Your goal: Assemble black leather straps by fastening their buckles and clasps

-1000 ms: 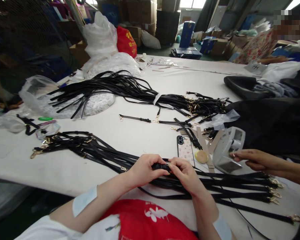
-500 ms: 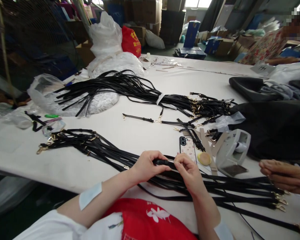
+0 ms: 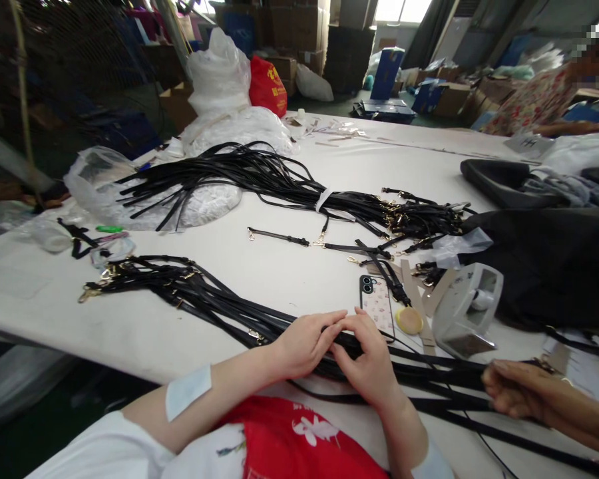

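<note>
Side by side at the table's near edge, my left hand [image 3: 307,346] and my right hand [image 3: 368,362] are curled round the middle of a bundle of black straps [image 3: 229,303]. Their fingertips almost meet over it, and the part inside the grip is mostly hidden. Gold clasps [image 3: 92,291] finish the bundle's left end. To the right, another person's hand [image 3: 522,389] reaches onto the same straps. Just beyond my right hand lies a phone in a patterned case [image 3: 379,303], with a yellowish round disc [image 3: 408,320] beside it.
A second strap bundle [image 3: 264,176], tied with a white band [image 3: 323,198], lies farther back. Short straps with clasps [image 3: 279,236] lie between. A tape dispenser [image 3: 466,313] and a black bag [image 3: 544,266] stand right. Clear plastic bags [image 3: 199,203] sit at back left.
My hands have come closer together, fingers now closed round the straps instead of pinching a short black piece between them. The other person's hand has moved left onto the straps. The view shifted slightly.
</note>
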### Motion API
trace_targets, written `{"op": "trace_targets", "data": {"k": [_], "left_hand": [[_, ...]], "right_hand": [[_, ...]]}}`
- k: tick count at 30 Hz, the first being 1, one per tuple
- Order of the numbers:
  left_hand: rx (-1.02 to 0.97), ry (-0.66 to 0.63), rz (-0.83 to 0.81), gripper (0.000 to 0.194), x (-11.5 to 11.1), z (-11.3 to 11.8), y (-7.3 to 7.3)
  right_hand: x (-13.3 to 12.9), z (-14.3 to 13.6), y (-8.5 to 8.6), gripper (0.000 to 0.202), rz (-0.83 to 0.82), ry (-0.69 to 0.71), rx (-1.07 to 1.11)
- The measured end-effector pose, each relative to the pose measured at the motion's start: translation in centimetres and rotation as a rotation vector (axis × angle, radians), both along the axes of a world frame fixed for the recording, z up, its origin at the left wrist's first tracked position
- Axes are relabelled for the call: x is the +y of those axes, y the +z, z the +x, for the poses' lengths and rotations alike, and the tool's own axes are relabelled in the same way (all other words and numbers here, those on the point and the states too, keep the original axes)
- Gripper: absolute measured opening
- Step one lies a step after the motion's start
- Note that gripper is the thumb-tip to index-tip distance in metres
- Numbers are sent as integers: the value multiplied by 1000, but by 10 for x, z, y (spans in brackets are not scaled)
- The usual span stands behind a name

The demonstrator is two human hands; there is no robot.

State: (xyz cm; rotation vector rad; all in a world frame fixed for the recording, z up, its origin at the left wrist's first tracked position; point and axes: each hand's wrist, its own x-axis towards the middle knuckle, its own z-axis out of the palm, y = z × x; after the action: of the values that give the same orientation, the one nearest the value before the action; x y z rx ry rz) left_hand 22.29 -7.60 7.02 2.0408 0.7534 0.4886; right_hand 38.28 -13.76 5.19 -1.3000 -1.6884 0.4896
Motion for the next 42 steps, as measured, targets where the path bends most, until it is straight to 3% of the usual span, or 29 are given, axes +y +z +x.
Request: {"op": "trace_targets", "data": {"k": [2,5,9,11,13,17,20,23,25,29,33,38,42], "left_hand": [[52,-18,56,45,0,1,0],[133,60,117,47,6,-5,3],[133,253,-156,58,23,-22,13],[107,276,-234,59,27,-27,18],[105,191,-188,53,26,-27,21],[166,-42,-3,36,23,-25,24],[210,-217,77,41,29,-32,20],[233,-342,69,21,38,-46,12],[259,-314,14,13,42,-55,8],[297,-179,-163,25,47,-75,5],[296,-164,-228,29,52,-85,7],[247,-171,-177,30,49,-75,7],[250,-200,67,27,42,-59,9]], "right_hand": [[-1,-2,-1,13,31,-15,-75],[-1,-1,-3,8,52,-53,-106],[-2,5,-4,8,17,-140,-58],[-3,4,-2,9,-36,-135,-24],[-3,1,1,6,-152,-45,31],[-4,-2,11,21,-423,236,155],[-4,4,13,17,-458,247,212],[-3,10,6,27,-475,184,239],[-1,11,0,37,-473,124,194],[3,9,-6,43,-425,75,30],[4,11,-2,44,-407,46,-8],[4,9,5,50,-462,244,-72],[3,6,1,42,-454,257,-126]]}}
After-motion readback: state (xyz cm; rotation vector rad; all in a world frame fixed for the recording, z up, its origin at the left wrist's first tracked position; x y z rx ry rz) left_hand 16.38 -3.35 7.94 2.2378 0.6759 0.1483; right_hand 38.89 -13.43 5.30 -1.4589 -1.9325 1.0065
